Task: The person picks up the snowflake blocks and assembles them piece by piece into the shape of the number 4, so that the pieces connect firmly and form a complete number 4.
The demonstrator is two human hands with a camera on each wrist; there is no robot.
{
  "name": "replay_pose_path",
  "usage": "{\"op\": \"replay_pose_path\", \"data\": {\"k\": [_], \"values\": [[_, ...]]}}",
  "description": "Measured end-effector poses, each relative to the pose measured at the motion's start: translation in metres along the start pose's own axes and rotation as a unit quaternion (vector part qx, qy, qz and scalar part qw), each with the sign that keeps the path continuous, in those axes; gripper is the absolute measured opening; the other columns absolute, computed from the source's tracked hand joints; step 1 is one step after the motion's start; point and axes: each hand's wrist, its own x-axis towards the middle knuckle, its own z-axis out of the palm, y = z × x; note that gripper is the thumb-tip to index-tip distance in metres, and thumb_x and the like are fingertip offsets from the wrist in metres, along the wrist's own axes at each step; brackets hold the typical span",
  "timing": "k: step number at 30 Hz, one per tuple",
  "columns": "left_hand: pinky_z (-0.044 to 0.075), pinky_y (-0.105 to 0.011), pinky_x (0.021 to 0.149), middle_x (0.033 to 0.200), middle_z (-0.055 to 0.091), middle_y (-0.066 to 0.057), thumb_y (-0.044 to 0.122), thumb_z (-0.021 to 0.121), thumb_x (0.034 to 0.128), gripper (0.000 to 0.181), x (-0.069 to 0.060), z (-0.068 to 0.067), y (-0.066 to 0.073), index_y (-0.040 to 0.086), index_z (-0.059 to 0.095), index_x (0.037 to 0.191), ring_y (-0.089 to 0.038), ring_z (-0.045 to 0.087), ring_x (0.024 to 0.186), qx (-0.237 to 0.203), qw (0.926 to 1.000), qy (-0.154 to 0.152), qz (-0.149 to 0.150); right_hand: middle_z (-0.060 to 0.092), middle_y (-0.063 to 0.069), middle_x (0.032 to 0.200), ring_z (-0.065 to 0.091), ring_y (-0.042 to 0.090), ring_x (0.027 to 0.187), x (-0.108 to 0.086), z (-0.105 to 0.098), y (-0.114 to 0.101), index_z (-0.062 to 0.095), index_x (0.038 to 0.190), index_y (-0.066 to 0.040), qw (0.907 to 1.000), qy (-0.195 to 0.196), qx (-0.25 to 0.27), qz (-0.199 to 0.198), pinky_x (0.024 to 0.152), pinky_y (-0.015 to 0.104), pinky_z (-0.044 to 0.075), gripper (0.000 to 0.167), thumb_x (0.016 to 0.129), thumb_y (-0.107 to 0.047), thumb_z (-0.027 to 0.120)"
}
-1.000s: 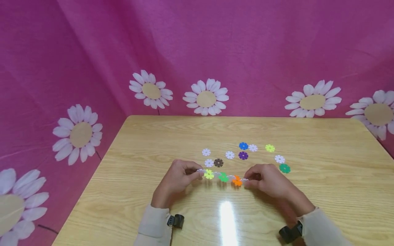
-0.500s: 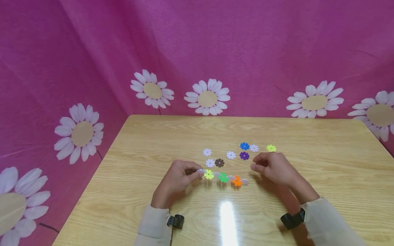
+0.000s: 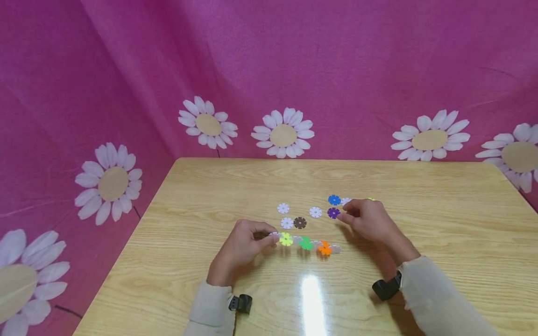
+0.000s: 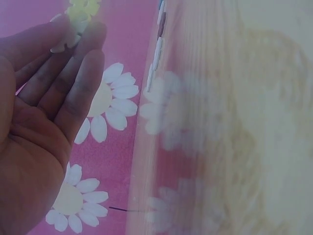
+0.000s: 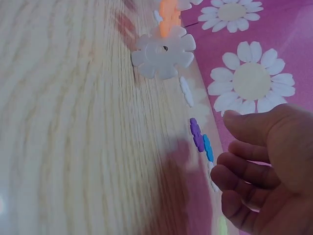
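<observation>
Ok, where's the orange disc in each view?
Head: orange disc right of and below centre, beside a pale disc.
Left wrist: not in it.
Right wrist: orange disc at the top edge, above the pale disc.
Shared landmark: pink cloth with white flowers.

A: Loose discs (image 3: 313, 213)?
B: 8 vis: 4 wht (image 3: 280, 208), 1 brn (image 3: 297, 223), 1 blu (image 3: 331, 200), 1 prpl (image 3: 331, 214), 1 ylw (image 3: 371, 199).
A: Chain (image 3: 308, 243)?
B: 1, 7 pcs: 4 wht, 1 ylw, 1 grn (image 3: 304, 244), 1 orng (image 3: 324, 249).
A: Rest?
B: 1 L hand (image 3: 243, 241), 1 R hand (image 3: 371, 223), 2 wristbands (image 3: 244, 304), 6 daisies (image 3: 283, 135), head vw.
</observation>
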Motion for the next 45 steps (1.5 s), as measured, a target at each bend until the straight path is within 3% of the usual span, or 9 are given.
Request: {"op": "replay_pose_path", "data": {"k": [7, 14, 26, 34, 45], "values": [[0.055, -0.032, 0.079, 0.087, 0.073, 0.005, 0.015, 0.069, 0.0966, 0.011, 0.000, 0.000, 0.000, 0.011, 0.079, 0.095, -0.009, 0.067, 0.078, -0.007, 1.0000, -0.003, 0.003, 0.070, 0.006, 0.087, 0.056, 0.019, 0.073, 0.011, 0.006, 0.000, 0.073, 0.104, 0.003, 0.9999, 0.007, 0.003, 0.009, 0.066, 0.034, 0.047, 0.023, 0.091, -0.016, 0.074], [0.054, -0.030, 0.076, 0.088, 0.073, 0.009, 0.014, 0.070, 0.0957, 0.009, 0.000, -0.001, 0.000, 0.013, 0.079, 0.094, -0.007, 0.065, 0.077, 0.003, 1.0000, 0.001, 0.008, 0.057, -0.001, 0.070, 0.047, 0.018, 0.066, 0.018, 0.010, 0.002, 0.072, 0.081, -0.006, 0.9998, -0.015, -0.008, -0.013, 0.060, 0.033, 0.039, 0.012, 0.090, -0.014, 0.075], [0.055, -0.032, 0.078, 0.087, 0.074, 0.003, 0.014, 0.069, 0.0966, 0.010, 0.001, -0.002, -0.001, 0.011, 0.079, 0.095, -0.009, 0.068, 0.077, -0.003, 0.9999, -0.007, 0.008, 0.069, 0.009, 0.088, 0.060, 0.025, 0.079, 0.028, 0.013, -0.003, 0.075, 0.096, -0.001, 0.9952, -0.048, -0.082, 0.024, 0.072, 0.044, 0.052, 0.022, 0.087, -0.021, 0.076], [0.055, -0.031, 0.078, 0.087, 0.073, 0.005, 0.013, 0.069, 0.0963, 0.010, 0.001, -0.001, -0.002, 0.010, 0.078, 0.095, -0.007, 0.067, 0.077, -0.001, 0.9999, -0.006, 0.013, 0.066, 0.013, 0.094, 0.057, 0.026, 0.081, 0.032, 0.011, -0.006, 0.068, 0.104, 0.005, 0.9912, -0.092, -0.059, 0.075, 0.073, 0.041, 0.051, 0.027, 0.089, -0.016, 0.074], [0.055, -0.031, 0.079, 0.088, 0.073, 0.008, 0.013, 0.069, 0.0961, 0.010, 0.002, 0.000, 0.000, 0.011, 0.079, 0.095, -0.007, 0.067, 0.078, 0.002, 1.0000, -0.006, 0.005, 0.064, 0.010, 0.086, 0.055, 0.025, 0.078, 0.028, 0.009, -0.002, 0.065, 0.092, 0.001, 0.9957, -0.060, -0.029, 0.063, 0.070, 0.037, 0.049, 0.024, 0.081, -0.011, 0.082]]}}
